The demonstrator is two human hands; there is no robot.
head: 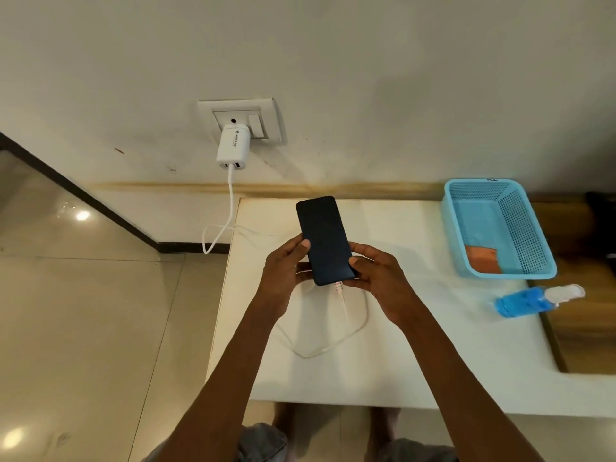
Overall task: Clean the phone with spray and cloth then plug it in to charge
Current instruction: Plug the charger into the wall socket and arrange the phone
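A dark phone (322,237) with a black screen is held above the white table (433,345), screen up. My left hand (283,265) grips its left edge, thumb on the screen. My right hand (376,271) grips its right lower edge. A white charging cable (340,295) is plugged into the phone's bottom end and loops over the table. The cable runs up to a white charger (231,147) in the wall socket (240,118). A blue spray bottle (533,300) lies on its side at the right. An orange cloth (483,260) lies in a blue basket (540,241).
The table's left edge borders a glossy tiled floor (83,311). A wooden surface (586,315) adjoins the table on the right. The wall stands directly behind the table. My feet show under the near edge.
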